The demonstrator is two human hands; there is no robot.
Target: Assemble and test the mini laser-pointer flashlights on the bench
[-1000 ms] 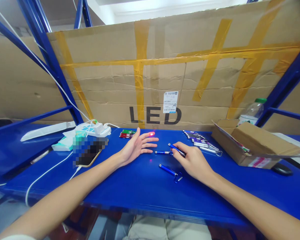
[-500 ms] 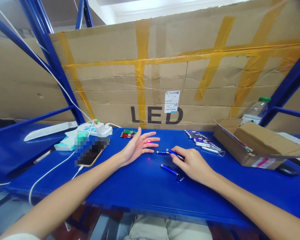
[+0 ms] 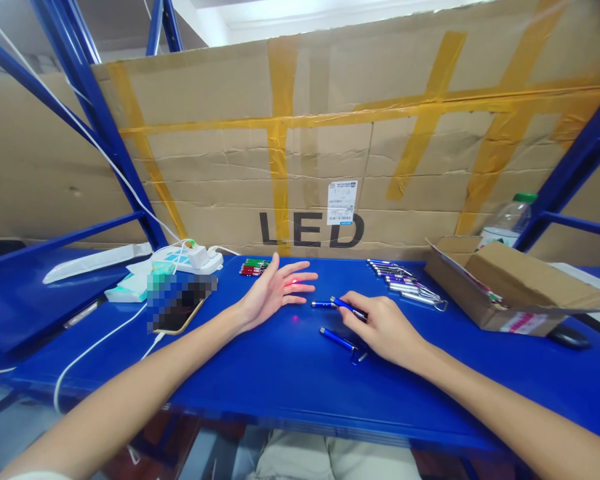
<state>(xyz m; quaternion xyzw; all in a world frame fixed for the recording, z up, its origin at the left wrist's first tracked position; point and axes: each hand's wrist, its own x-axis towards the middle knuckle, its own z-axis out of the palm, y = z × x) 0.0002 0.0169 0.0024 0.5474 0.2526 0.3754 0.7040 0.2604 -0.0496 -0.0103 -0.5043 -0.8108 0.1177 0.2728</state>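
My right hand (image 3: 383, 327) is closed around a small blue pen light (image 3: 349, 307) whose tip points left. My left hand (image 3: 275, 292) lies open and palm up on the blue table (image 3: 280, 373), fingers spread. A red light spot (image 3: 294, 285) glows on its fingers, and a fainter red dot (image 3: 296, 318) shows on the table below. Two more blue pen lights lie loose: one (image 3: 322, 305) just left of my right hand, one (image 3: 340, 342) with a key clip in front of it.
A row of silver and blue pen lights (image 3: 405, 283) lies at the back right beside an open cardboard box (image 3: 510, 287) and a plastic bottle (image 3: 505, 223). Red and green pen lights (image 3: 254, 267), a power strip (image 3: 190, 259), a phone (image 3: 177, 313) and white cables lie left. A cardboard wall (image 3: 330, 147) stands behind.
The red spot has slid from my left fingertip down toward the middle of the fingers. My right hand with the pen light has shifted slightly; the left hand stays put.
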